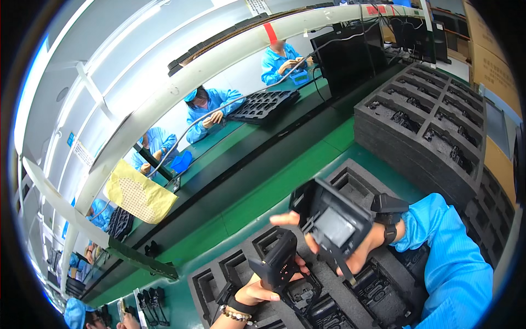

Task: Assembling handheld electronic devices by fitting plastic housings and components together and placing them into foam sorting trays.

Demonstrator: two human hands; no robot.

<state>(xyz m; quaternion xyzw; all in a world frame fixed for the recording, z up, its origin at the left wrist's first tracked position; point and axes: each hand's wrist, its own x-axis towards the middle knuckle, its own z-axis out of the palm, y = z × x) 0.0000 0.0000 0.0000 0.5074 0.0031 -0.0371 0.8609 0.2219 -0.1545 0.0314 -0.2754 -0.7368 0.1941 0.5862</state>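
My left hand (260, 290), with a dark strap and a beaded bracelet at the wrist, is closed round a black boxy device (282, 260) that shows small gold contacts. In my right hand (359, 253) a black rectangular housing (335, 222) is gripped, tilted, with a pale grey panel inside its raised rim. One finger sticks out past its left side. A black strapped unit (389, 205) sits on my right wrist. Both hands are over a grey foam tray (216, 260); black electronic parts (378, 290) lie in several of its cut-outs, partly hidden by my hands.
To the right stands a stack of grey foam trays (419, 148) with black parts in their pockets. A yellow perforated sheet (142, 192) hangs on the white frame at left. Co-workers in blue (211, 112) sit across the green bench, near a black tray (263, 106) and dark monitors (350, 57).
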